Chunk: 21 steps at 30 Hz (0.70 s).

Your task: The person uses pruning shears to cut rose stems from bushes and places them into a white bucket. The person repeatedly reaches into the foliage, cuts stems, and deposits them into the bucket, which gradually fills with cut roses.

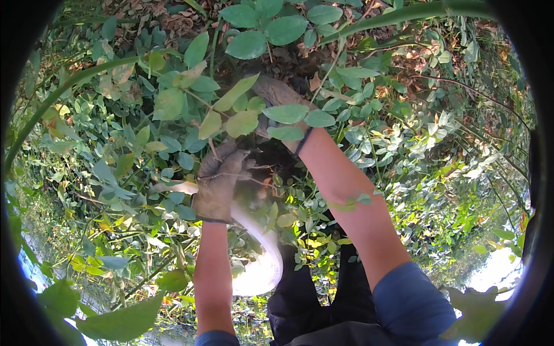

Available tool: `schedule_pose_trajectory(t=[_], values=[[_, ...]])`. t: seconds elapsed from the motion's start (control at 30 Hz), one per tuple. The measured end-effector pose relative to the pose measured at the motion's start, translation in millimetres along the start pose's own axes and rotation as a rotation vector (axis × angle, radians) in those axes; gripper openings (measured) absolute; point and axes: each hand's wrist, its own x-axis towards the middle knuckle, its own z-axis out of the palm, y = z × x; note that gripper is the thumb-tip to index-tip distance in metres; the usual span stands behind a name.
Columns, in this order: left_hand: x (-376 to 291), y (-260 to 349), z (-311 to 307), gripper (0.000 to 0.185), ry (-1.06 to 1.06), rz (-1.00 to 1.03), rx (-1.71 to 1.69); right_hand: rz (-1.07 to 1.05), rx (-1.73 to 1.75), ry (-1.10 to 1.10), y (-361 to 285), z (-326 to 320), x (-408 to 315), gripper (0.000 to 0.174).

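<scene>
A soiled work glove covers my left hand, its fingers curled among thin twigs just left of the middle; whether it grips them does not show. My right hand, in a similar dirty glove, reaches into the shrub above, partly covered by green leaves, so its fingertips and anything in them are hidden. Below my left glove, a pale curved object, very bright in the sun, bends down past my left wrist; what it is cannot be told.
Thick green stems arch at the upper left and upper right. Leafy shrubs surround both arms. Dry brown leaves cover the ground at the top. My dark trouser legs are at the bottom.
</scene>
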Motion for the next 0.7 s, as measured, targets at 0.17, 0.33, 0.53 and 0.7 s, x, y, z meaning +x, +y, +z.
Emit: schedule_pose_trajectory(t=[0.17, 0.33, 0.53, 0.7], values=[[-1, 2, 2, 0.041, -0.034, -0.028, -0.002, -0.175, -0.438, 0.054, 6, -21, 3, 0.055], [0, 0, 4, 0.041, -0.021, -0.027, -0.039, -0.562, -1.338, 0.503, 29, -57, -49, 0.062], [-5, 0, 3, 0.040, -0.077, -0.017, -0.019, -0.534, -2.466, 0.655, 16, -68, 30, 0.057], [-3, 1, 3, 0.039, -0.117, -0.017, 0.071, -0.699, -2.500, 0.597, -1, -32, 9, 0.052]])
